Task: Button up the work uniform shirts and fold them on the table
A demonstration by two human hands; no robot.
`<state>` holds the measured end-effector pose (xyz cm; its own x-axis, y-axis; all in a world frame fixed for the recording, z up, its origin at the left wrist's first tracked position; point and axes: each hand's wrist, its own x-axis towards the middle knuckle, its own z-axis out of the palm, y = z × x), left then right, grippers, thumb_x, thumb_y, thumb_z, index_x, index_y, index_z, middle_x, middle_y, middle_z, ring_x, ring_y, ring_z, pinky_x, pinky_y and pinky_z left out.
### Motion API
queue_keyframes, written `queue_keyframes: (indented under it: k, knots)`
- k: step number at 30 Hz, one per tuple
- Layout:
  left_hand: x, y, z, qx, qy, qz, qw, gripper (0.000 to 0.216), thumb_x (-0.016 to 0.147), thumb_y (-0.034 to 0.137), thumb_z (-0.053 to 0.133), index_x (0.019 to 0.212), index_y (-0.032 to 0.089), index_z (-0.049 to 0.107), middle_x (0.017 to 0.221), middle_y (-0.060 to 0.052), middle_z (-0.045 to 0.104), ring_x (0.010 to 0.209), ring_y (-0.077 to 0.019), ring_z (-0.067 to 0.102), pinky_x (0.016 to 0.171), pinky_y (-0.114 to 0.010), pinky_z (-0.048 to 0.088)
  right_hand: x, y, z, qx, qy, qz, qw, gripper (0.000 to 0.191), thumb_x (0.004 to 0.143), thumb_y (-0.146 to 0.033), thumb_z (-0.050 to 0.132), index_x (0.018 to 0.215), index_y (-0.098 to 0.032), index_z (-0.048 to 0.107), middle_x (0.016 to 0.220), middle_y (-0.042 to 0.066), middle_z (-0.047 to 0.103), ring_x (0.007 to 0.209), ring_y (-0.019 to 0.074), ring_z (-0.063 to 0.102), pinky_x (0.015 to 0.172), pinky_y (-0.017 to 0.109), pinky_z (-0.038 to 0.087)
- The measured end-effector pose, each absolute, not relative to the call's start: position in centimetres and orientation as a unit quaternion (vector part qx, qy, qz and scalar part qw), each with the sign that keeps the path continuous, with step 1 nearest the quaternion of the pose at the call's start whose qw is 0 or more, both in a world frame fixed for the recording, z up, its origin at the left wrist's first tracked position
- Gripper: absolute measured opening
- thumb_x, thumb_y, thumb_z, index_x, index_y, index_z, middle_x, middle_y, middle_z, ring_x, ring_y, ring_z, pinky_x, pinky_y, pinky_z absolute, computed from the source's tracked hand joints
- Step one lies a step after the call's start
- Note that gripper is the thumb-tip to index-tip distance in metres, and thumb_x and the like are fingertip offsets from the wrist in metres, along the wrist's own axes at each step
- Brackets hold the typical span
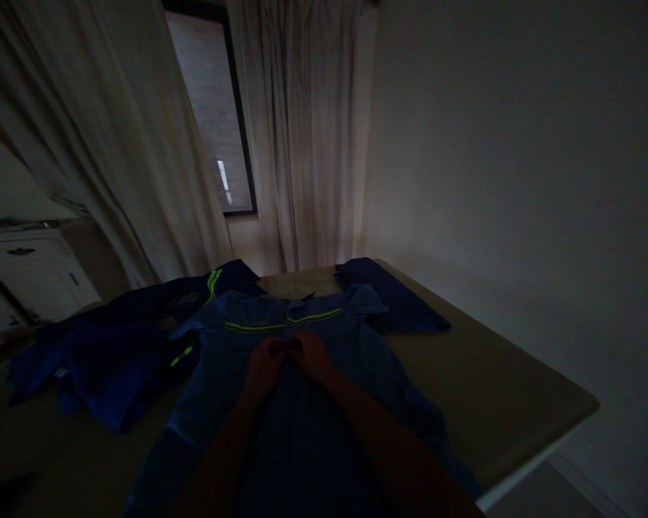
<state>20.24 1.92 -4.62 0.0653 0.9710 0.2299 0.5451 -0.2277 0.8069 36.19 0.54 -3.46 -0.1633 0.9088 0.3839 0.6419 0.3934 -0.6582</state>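
A blue-grey work shirt with yellow-green stripes across its chest lies front up before me, its collar away from me. Both hands meet at its front placket, just below the stripes. My left hand is closed, with thumb and fingers pinching the placket cloth. Right beside it, my right hand pinches the same edge. Any button between the fingertips is too dark and small to make out.
Dark blue clothes with yellow-green stripes lie heaped on the left. A folded navy garment rests at the back right of the tan table. Beyond are curtains, a window, a white cabinet and a wall.
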Motion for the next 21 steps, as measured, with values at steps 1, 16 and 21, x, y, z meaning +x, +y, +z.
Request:
queue_keyframes:
  k: [1,16,21]
  knots:
    - [20.2,1.9,-4.6,0.679,0.56,0.392,0.269,0.025,0.082,0.023,0.06,0.105,0.014,0.066,0.106,-0.012,0.075,0.099,-0.0238,0.071,0.089,-0.034,0.055,36.2,0.6,-3.3,-0.517,-0.739,0.188,0.389,0.007,0.082,-0.014,0.069,0.086,-0.019,0.066,0.087,0.001,0.067,0.083,0.0171,0.062,0.073,0.025,0.043]
    - [20.6,1.3,-4.0,0.723,0.575,0.32,0.211,0.02,0.089,0.027,0.056,0.1,0.016,0.069,0.095,-0.008,0.076,0.087,-0.0221,0.071,0.077,-0.03,0.051,36.6,1.5,-3.6,-0.493,-0.644,0.366,0.457,0.005,0.076,-0.019,0.07,0.079,-0.02,0.066,0.073,-0.003,0.065,0.073,0.0151,0.06,0.067,0.024,0.043]
    - [21.1,0.3,-3.6,0.738,0.573,0.318,0.163,0.022,0.093,0.027,0.054,0.109,0.019,0.065,0.112,-0.008,0.072,0.104,-0.0221,0.067,0.091,-0.032,0.046,36.7,2.3,-4.1,-0.519,-0.62,0.37,0.457,0.007,0.076,-0.025,0.071,0.077,-0.019,0.067,0.074,-0.001,0.067,0.074,0.0161,0.061,0.067,0.025,0.044]
